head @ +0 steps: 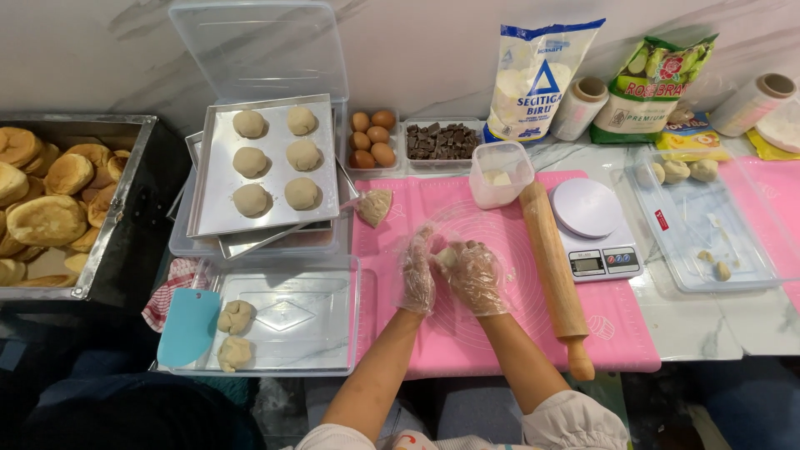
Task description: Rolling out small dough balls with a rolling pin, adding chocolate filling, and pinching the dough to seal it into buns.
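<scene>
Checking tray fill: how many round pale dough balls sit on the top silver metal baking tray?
6, in two columns on the silver metal baking tray: left column; right column. Lower trays may hide more.

both hands wear thin clear plastic gloves and are above the pink mat. the left hand and the right hand hold together a small piece of dough, fingers closed around it. just right of the hands a wooden rolling pin lies on the mat, and beside it stands a small white scale. left of the hands, a metal tray carries six dough balls. nearer to the person, a clear lid holds two dough pieces and a blue scraper. eggs and chocolate pieces stand by the wall.
</scene>
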